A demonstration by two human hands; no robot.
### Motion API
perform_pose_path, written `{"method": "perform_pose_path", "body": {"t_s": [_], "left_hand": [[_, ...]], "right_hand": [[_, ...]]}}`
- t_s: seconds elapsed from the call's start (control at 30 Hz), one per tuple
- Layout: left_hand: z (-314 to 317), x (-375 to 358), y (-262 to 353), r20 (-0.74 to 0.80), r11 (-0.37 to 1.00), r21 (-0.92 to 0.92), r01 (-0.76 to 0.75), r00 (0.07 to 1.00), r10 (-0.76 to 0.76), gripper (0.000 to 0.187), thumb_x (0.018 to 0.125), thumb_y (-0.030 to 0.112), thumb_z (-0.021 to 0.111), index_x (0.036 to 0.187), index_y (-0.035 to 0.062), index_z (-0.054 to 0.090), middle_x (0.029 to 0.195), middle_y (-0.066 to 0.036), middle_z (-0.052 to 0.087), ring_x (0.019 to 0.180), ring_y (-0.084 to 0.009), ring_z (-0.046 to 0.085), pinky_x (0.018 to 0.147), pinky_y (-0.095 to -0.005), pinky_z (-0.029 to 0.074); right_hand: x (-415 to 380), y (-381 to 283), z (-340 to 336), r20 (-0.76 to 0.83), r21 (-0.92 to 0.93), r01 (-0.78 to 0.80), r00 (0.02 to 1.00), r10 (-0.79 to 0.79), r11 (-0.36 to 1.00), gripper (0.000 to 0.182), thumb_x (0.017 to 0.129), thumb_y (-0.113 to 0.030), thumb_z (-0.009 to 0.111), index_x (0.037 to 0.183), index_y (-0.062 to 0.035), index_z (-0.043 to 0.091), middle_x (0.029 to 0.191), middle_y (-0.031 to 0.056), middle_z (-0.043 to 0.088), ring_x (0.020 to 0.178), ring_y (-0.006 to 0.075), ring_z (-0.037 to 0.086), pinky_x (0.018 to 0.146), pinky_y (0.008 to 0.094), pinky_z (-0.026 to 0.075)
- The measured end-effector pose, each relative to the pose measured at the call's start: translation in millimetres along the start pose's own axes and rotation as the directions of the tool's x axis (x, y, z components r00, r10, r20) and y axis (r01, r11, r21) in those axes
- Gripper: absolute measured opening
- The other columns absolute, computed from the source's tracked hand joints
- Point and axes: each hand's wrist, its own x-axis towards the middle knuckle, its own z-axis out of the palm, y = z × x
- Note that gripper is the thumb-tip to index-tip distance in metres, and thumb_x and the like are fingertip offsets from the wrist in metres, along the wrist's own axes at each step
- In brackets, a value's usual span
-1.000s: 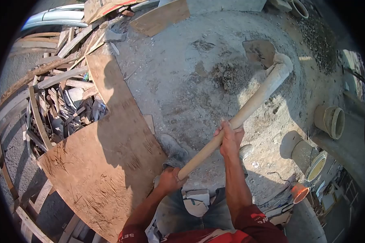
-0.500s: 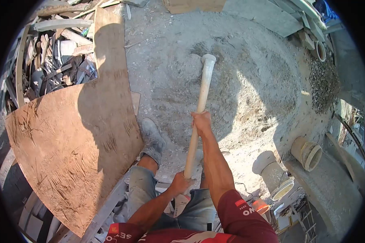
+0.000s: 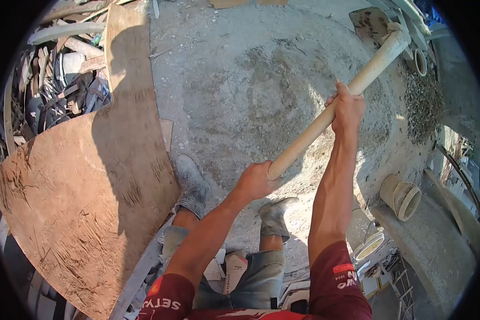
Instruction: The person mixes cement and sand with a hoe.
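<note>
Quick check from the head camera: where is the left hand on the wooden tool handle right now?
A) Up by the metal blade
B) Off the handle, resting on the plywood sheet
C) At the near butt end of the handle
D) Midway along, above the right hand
C: the left hand wraps the near end of the wooden handle, while the right hand grips farther up toward the blade.

Both hands clenched, arms stretched forward.
Left hand [image 3: 256,180] is fisted low and near the body, arm half bent. Right hand [image 3: 348,109] is wrapped higher and farther out, its arm almost straight, knuckles up.
</note>
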Motion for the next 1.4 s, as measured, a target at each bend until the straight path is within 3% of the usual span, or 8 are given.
{"method": "perform_pose_path", "body": {"t_s": [0.13,0.27,0.37,0.43,0.7,0.93,1.17,1.4], "left_hand": [[4.9,19.8,-2.1,0.091,0.977,-0.142,0.157,0.985,-0.145,0.035,0.071,0.021,0.075,0.091,-0.0015,0.058,0.065,-0.013,0.06,0.056,-0.0213,0.059,0.054,-0.0342,0.047],[54.2,-47.4,-20.5,0.179,0.793,-0.465,0.392,0.92,-0.35,0.023,0.075,0.012,0.072,0.086,0.0002,0.055,0.063,-0.003,0.054,0.052,-0.0112,0.051,0.048,-0.0287,0.043],[67.4,-103.7,-29.8,0.224,0.697,-0.544,0.467,0.881,-0.416,0.018,0.076,0.007,0.07,0.083,0.0011,0.055,0.063,-0.002,0.053,0.054,-0.0102,0.051,0.048,-0.0279,0.043],[62.9,-138.3,-35.9,0.229,0.724,-0.474,0.501,0.864,-0.448,0.018,0.075,0.008,0.07,0.082,0.0007,0.055,0.064,-0.002,0.054,0.055,-0.0101,0.052,0.049,-0.0285,0.044],[72.0,-263.7,-44.3,0.143,0.909,-0.055,0.412,0.905,-0.401,0.028,0.071,0.016,0.073,0.092,0.0004,0.061,0.073,-0.016,0.064,0.067,-0.027,0.065,0.063,-0.0362,0.051],[59.1,-168.9,-21.4,0.204,0.99,0.095,0.109,0.971,-0.126,0.03,0.069,0.021,0.073,0.088,0.0022,0.059,0.073,-0.021,0.063,0.071,-0.0393,0.062,0.064,-0.0434,0.05],[13.3,-164.6,-32.5,0.15,0.948,0.207,0.242,0.95,-0.275,0.031,0.069,0.02,0.072,0.089,0.0008,0.059,0.075,-0.022,0.064,0.073,-0.0385,0.063,0.065,-0.0431,0.05],[35.7,-228.3,1.9,0.201,0.89,-0.024,0.455,0.874,-0.442,0.034,0.068,0.023,0.073,0.089,-0.0014,0.061,0.074,-0.022,0.064,0.072,-0.0353,0.065,0.065,-0.0403,0.051]], "right_hand": [[53.3,54.0,28.1,0.01,-0.069,-0.152,0.988,0.153,0.986,0.023,0.077,-0.011,0.066,0.079,0.0075,0.054,0.059,0.0123,0.054,0.043,0.0203,0.054,0.039,0.0344,0.044],[-12.0,86.3,34.3,0.045,-0.543,-0.242,0.948,0.315,0.804,0.029,0.073,-0.016,0.065,0.081,0.0125,0.061,0.066,0.0189,0.063,0.057,0.0274,0.064,0.055,0.0382,0.051],[-56.6,134.9,24.9,0.053,-0.61,-0.259,0.93,0.365,0.749,0.04,0.073,-0.022,0.068,0.097,0.0091,0.061,0.095,0.0285,0.063,0.095,0.0396,0.062,0.08,0.0424,0.05],[-94.8,177.9,20.4,0.074,-0.517,-0.113,0.982,0.176,0.849,0.024,0.075,-0.013,0.069,0.079,0.0064,0.056,0.06,0.0099,0.057,0.047,0.018,0.057,0.042,0.0324,0.045],[-230.2,117.2,-56.9,0.055,-0.103,-0.606,0.789,0.612,0.789,0.022,0.077,-0.009,0.069,0.078,-0.0017,0.049,0.058,0.0044,0.049,0.042,0.0123,0.049,0.035,0.0267,0.037],[-162.7,35.0,-103.6,-0.148,0.133,-0.252,0.951,0.27,0.959,0.027,0.08,-0.012,0.066,0.088,0.0007,0.044,0.06,0.0051,0.048,0.039,0.0126,0.045,0.036,0.0268,0.039],[-124.5,150.3,-28.4,-0.133,0.016,-0.646,0.755,0.642,0.763,0.021,0.076,-0.004,0.065,0.086,0.0074,0.05,0.065,0.0108,0.051,0.042,0.0164,0.048,0.036,0.0309,0.04],[-180.0,149.3,-58.1,0.037,0.039,-0.604,0.797,0.603,0.796,0.021,0.076,-0.004,0.066,0.084,0.0077,0.051,0.065,0.0097,0.052,0.042,0.0157,0.05,0.035,0.0291,0.039]]}}
